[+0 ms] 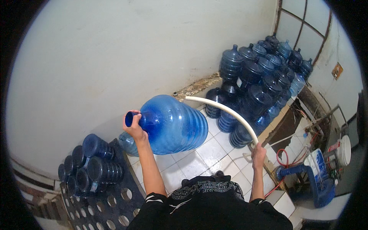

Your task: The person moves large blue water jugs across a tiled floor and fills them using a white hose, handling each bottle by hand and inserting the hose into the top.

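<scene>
A large translucent blue water jug (pixel 174 124) is tilted well over, its open mouth toward the left. My left hand (pixel 135 128) is closed round its neck, the thumb over the rim. In my right hand (pixel 258 154) is a cream-coloured hose (pixel 232 111), gripped near its lower end. The hose arcs up and leftward, and its free end hangs above the jug's far side, apart from the mouth. Another, lighter blue jug (pixel 127 142) shows partly behind my left wrist; the rest of it is hidden.
Many blue jugs (pixel 251 71) stand packed at the far right by the wall. At left, several dark blue jugs (pixel 105 169) lie on a black rack with round holes (pixel 111 200). White floor tiles (pixel 191 166) lie before me. A red hose (pixel 283 155), blue plastic seat-like piece (pixel 320 186) and white bucket (pixel 345 150) are at right.
</scene>
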